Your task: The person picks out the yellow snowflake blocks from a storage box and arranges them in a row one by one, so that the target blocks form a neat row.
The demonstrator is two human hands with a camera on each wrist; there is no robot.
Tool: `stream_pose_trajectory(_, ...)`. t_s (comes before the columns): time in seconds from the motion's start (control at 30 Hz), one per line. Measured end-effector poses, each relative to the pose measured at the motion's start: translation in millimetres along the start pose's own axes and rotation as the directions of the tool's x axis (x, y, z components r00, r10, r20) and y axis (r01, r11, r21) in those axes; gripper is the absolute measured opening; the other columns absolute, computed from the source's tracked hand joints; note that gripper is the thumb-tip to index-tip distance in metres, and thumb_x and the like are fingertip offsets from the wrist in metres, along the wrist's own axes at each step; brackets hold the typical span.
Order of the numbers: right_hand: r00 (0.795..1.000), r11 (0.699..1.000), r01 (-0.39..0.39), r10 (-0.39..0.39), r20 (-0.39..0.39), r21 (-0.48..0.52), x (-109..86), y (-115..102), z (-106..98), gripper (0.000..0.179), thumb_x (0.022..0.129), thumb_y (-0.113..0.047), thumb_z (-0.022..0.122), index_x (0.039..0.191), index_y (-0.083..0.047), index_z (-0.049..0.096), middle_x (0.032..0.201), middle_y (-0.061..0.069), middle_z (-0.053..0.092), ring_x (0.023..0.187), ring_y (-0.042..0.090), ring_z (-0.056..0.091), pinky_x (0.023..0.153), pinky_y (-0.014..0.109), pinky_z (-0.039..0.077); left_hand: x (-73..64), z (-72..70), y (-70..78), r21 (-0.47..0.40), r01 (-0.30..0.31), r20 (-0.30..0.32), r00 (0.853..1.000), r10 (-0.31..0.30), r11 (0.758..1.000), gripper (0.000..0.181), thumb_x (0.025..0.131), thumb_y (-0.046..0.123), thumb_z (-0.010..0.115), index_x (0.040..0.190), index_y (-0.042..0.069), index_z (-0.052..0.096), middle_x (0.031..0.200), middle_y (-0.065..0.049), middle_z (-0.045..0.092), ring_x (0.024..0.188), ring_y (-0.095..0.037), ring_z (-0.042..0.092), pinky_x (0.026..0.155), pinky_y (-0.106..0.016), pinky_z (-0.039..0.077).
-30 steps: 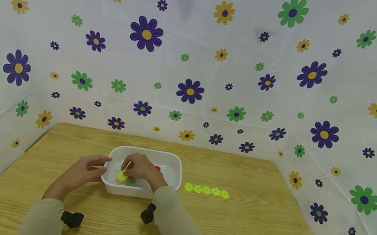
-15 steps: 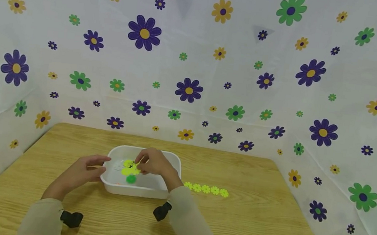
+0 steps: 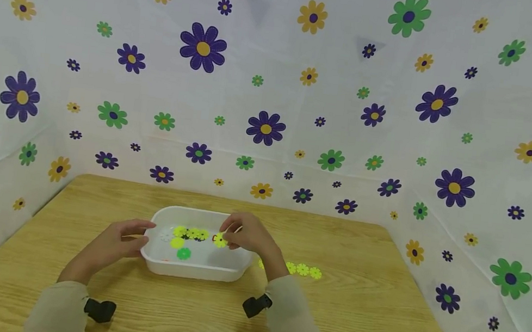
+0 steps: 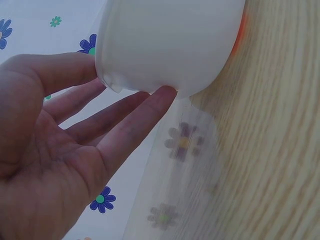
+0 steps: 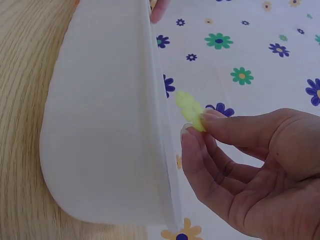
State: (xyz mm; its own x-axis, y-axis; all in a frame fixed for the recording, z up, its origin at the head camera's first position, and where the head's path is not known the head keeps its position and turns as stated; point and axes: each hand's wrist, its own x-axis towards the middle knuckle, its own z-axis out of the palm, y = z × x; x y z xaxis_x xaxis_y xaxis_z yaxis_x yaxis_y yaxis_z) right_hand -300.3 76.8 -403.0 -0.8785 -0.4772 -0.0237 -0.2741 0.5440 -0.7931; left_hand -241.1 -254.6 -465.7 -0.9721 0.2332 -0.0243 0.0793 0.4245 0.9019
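Observation:
My right hand (image 3: 249, 235) pinches a yellow flower-shaped disc (image 5: 187, 106) between thumb and fingertips, over the right part of a white plastic tub (image 3: 195, 271). Behind that disc, a bit of a red disc (image 3: 214, 238) shows inside the tub. At the opposite end, my left hand (image 3: 116, 242) touches the tub's rim and outer wall with fairly straight fingers, as the left wrist view shows. Several yellow discs (image 3: 194, 233) lie in the tub, along with a green disc (image 3: 183, 254) and pale clear ones (image 3: 166, 236).
A row of yellow flower discs (image 3: 302, 269) lies on the wooden table (image 3: 353, 307) to the right of the tub, partly hidden by my right forearm. White flower-print cloth (image 3: 235, 91) stands around the table's back and sides.
My right hand has moved right across the tub with a yellow disc, away from the other yellow discs. My left hand stays at the tub's left end.

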Motion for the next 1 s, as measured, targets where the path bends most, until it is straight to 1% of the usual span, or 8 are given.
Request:
stream_pose_trajectory(0.17, 0.998, 0.999, -0.045, 0.046, -0.041, 0.015, -13.2, 10, -12, 0.007, 0.094, -0.003, 0.071, 0.101, -0.002, 0.073, 0.092, 0.013, 0.069, 0.069, 0.017, 0.067, 0.07, 0.032, 0.066, -0.9, 1.4, -2.1, -0.007, -0.007, 0.0, 1.0, 0.007, 1.0, 0.056, 0.105, 0.025, 0.06, 0.152, -0.001, 0.045, 0.154, -0.035, 0.043, 0.129, -0.046, 0.061, 0.091, -0.035, 0.064)
stream_pose_trajectory(0.27, 0.995, 0.997, -0.071, 0.072, -0.071, 0.018, -20.6, 17, -20, 0.007, 0.095, -0.003, 0.07, 0.101, -0.002, 0.073, 0.093, 0.013, 0.069, 0.071, 0.017, 0.067, 0.072, 0.033, 0.066, -0.8, 1.8, -2.4, -0.011, -0.01, -0.002, 1.0, 0.01, 1.0, 0.055, 0.105, 0.025, 0.06, 0.152, -0.001, 0.045, 0.155, -0.035, 0.043, 0.129, -0.046, 0.061, 0.091, -0.035, 0.064)
stream_pose_trajectory(0.47, 0.985, 0.992, -0.118, 0.122, -0.123, 0.044, -34.5, 34, -37, 0.008, 0.096, -0.003, 0.069, 0.103, -0.002, 0.072, 0.098, 0.013, 0.068, 0.078, 0.021, 0.069, 0.08, 0.043, 0.067, -1.0, 1.2, 0.2, -0.005, 0.004, -0.011, 1.0, -0.004, 1.0, 0.055, 0.105, 0.026, 0.061, 0.152, 0.001, 0.045, 0.156, -0.033, 0.043, 0.131, -0.047, 0.059, 0.092, -0.036, 0.064)
stream_pose_trajectory(0.67, 0.977, 0.991, -0.131, 0.136, -0.166, 0.039, -48.0, 51, -56, 0.011, 0.097, -0.004, 0.067, 0.106, 0.0, 0.071, 0.098, 0.014, 0.069, 0.077, 0.018, 0.069, 0.082, 0.043, 0.067, -1.1, 1.7, 1.3, -0.021, -0.023, -0.001, 1.0, 0.023, 1.0, 0.055, 0.105, 0.023, 0.06, 0.152, -0.003, 0.044, 0.154, -0.036, 0.044, 0.129, -0.047, 0.061, 0.092, -0.036, 0.064)
stream_pose_trajectory(1.0, 0.966, 0.987, -0.156, 0.16, -0.204, 0.038, -70.5, 76, -84, 0.013, 0.097, -0.003, 0.065, 0.108, 0.003, 0.07, 0.098, 0.017, 0.068, 0.081, 0.019, 0.069, 0.084, 0.045, 0.066, -1.6, 1.4, 0.8, -0.009, -0.001, -0.005, 1.0, 0.001, 1.0, 0.054, 0.106, 0.022, 0.059, 0.152, -0.001, 0.044, 0.155, -0.035, 0.042, 0.131, -0.047, 0.059, 0.092, -0.036, 0.064)
